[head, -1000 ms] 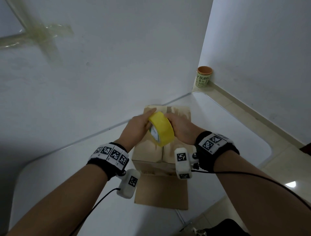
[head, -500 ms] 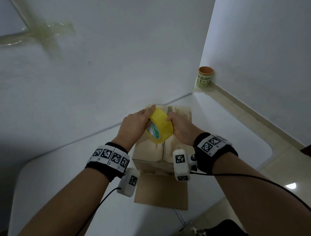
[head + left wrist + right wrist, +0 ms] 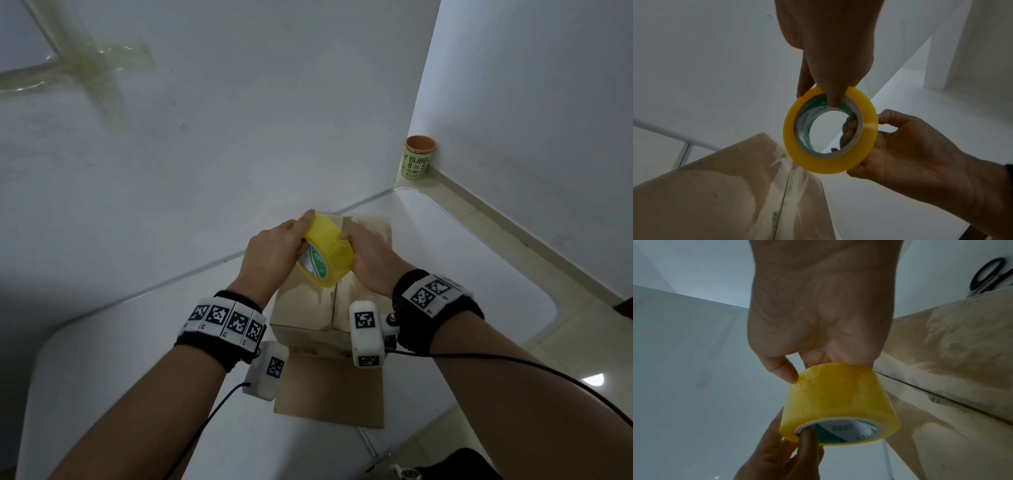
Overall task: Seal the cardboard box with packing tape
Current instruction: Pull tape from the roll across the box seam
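A yellow roll of packing tape hangs just above the far end of the closed cardboard box. My left hand pinches its rim, with the thumb inside the core and the fingers on the outside. From the other side my right hand grips the roll, its fingers curled into the core. Something glossy and clear lies along the box's top seam. I see no loose strip coming off the roll.
The box stands on a flat cardboard sheet on a white table set against the wall. Black scissors lie on the table beyond the box. A paper cup stands on the floor in the corner.
The roll has turned in my hands, so its green-printed core faces me more. Both hands have stayed on it above the box, shifting only slightly away from me.
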`<state>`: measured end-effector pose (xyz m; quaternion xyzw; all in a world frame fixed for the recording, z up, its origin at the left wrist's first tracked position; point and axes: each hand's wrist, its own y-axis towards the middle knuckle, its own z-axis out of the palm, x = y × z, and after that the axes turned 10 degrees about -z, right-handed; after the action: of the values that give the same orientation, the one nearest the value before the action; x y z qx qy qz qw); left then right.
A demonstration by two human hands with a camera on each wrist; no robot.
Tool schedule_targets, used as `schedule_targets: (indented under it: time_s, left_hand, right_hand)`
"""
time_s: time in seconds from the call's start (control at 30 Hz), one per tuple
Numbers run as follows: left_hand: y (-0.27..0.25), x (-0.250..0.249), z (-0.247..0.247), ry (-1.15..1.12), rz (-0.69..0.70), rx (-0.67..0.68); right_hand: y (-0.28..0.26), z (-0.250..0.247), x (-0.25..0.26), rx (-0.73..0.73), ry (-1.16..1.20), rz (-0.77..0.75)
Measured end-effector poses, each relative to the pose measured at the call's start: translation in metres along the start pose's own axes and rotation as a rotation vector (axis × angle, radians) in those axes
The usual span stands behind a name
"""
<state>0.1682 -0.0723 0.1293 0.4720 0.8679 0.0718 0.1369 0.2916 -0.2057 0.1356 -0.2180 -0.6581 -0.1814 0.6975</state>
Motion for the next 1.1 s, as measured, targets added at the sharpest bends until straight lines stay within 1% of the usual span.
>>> schedule_targets:
  time_s: [0.03, 0.1, 0.17, 0.3, 0.37, 0.4, 0.47, 0.63, 0.7, 0.77, 0.83, 0.97, 1.03, 1.1]
  left_hand:
    - [0.0, 0.001, 0.0, -0.005, -0.007, -0.009]
    - [0.0, 0.0, 0.001, -0.018, -0.013, -0.02]
    - [0.001, 0.001, 0.002, -0.025, -0.025, -0.016]
    - [0.001, 0.001, 0.003, -0.007, -0.022, -0.015]
    - [0.002, 0.0, 0.002, -0.021, -0.031, -0.022]
    - [0.002, 0.0, 0.002, -0.033, -0.033, -0.026]
    - [0.002, 0.002, 0.0, -0.061, -0.037, -0.033]
    - [0.001, 0.003, 0.002, -0.057, -0.048, -0.03]
    - [0.001, 0.004, 0.003, -0.064, -0.046, -0.029]
    - [0.0, 0.006, 0.005, -0.066, -0.04, -0.035]
    - [-0.002, 0.006, 0.006, -0.069, -0.017, -0.055]
    - [-0.003, 0.007, 0.009, -0.09, 0.013, -0.093]
    - [-0.004, 0.008, 0.01, -0.096, 0.018, -0.103]
    - [-0.003, 0.009, 0.01, -0.122, -0.022, -0.09]
  right_hand:
    - [0.001, 0.001, -0.001, -0.013, -0.006, 0.012]
    - [0.003, -0.002, -0.003, -0.021, -0.165, -0.053]
    - [0.003, -0.001, -0.001, -0.015, -0.225, -0.039]
    - [-0.003, 0.009, -0.001, -0.025, -0.104, -0.059]
    - [0.001, 0.008, -0.004, -0.065, -0.026, -0.022]
    - [0.001, 0.009, -0.001, -0.059, -0.008, 0.007]
    - [0.002, 0.009, 0.003, 0.024, 0.048, -0.006]
    - [0.002, 0.01, 0.008, 0.029, 0.124, 0.07]
    - [0.004, 0.01, 0.003, 0.03, 0.122, 0.083]
    - [0.007, 0.007, -0.009, 0.021, 0.029, 0.085]
    - [0.013, 0.002, -0.02, 0.037, 0.002, 0.078]
    - [0.011, 0.003, -0.007, -0.049, 0.029, 0.098]
    - [0.01, 0.002, -0.006, 0.001, 0.044, 0.07]
    - [0.008, 0.001, -0.004, 0.142, 0.144, 0.076]
